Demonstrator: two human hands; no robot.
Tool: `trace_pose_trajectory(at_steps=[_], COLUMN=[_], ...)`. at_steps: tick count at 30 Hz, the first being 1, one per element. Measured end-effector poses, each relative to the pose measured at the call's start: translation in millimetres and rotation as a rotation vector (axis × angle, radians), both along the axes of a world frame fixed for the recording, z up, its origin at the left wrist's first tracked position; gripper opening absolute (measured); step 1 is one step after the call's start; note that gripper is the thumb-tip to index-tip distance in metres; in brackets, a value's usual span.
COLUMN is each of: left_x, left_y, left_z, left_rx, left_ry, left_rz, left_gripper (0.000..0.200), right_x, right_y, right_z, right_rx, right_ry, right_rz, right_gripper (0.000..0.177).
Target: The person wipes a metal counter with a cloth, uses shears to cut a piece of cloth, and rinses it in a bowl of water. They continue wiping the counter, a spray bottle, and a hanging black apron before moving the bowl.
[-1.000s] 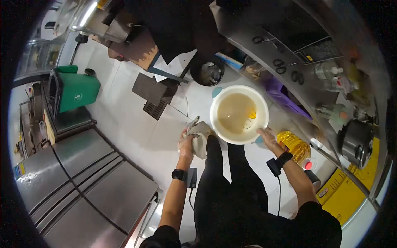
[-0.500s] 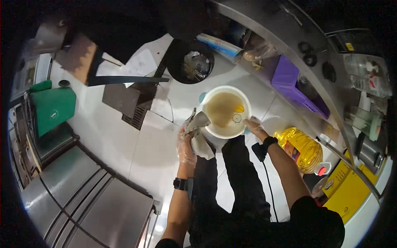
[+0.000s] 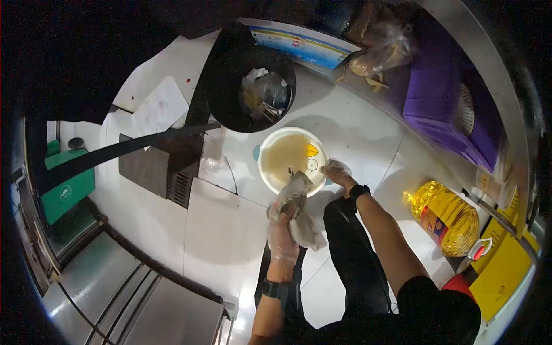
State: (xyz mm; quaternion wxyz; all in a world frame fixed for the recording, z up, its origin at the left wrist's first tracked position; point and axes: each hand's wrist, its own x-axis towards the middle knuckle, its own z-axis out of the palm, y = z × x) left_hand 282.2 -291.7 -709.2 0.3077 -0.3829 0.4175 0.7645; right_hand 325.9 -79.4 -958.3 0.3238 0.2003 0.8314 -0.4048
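Observation:
A white basin (image 3: 262, 165) of cloudy brownish water, with a yellow beak and an eye printed on its inside wall, stands on the floor in front of my legs. My left hand (image 3: 283, 240), in a clear plastic glove, is closed around a crumpled grey-white cloth (image 3: 306, 230). One end of this cloth overlaps the basin's near edge; the rest hangs beside my wrist. On the basin's right side my gloved right hand (image 3: 339, 172) grips the rim, near a small blue handle.
Behind the basin stands a black bin (image 3: 221, 109) with rubbish inside. A purple crate (image 3: 434, 109) sits at the upper right, and a large bottle of yellow oil (image 3: 445, 218) is to the right. Steel cabinets (image 3: 167, 310) line the lower left, near a floor grate (image 3: 179, 187).
My left hand has brought the cloth from beside the basin to over its near edge. My right hand stays on the rim. The head view has shifted closer to the bin.

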Motion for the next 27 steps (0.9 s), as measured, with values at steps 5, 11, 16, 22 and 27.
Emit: trace_pose_trajectory(at_steps=[5, 11, 16, 22, 27], left_x=[10, -3, -6, -9, 16], left_y=[-4, -6, -14, 54, 115], left_z=[-15, 3, 36, 166, 265], left_rx=[0.033, -0.018, -0.014, -0.212, -0.183], left_ry=[0.014, 0.066, 0.089, 0.368, 0.584], left_rz=[-0.044, -0.115, -0.186, -0.414, -0.571], left_gripper=[0.056, 0.061, 0.051, 0.057, 0.070], right_x=[-28, -15, -7, 4, 25], right_y=[-11, 6, 11, 4, 31], right_z=[6, 43, 167, 388, 469], right_rx=[-0.080, -0.161, -0.597, -1.067, -1.181], right_ry=[-0.173, -0.186, -0.106, 0.008, 0.077], right_rz=[-0.234, -0.314, -0.568, -0.570, -0.955], right_gripper=[0.063, 0.086, 0.087, 0.089, 0.069])
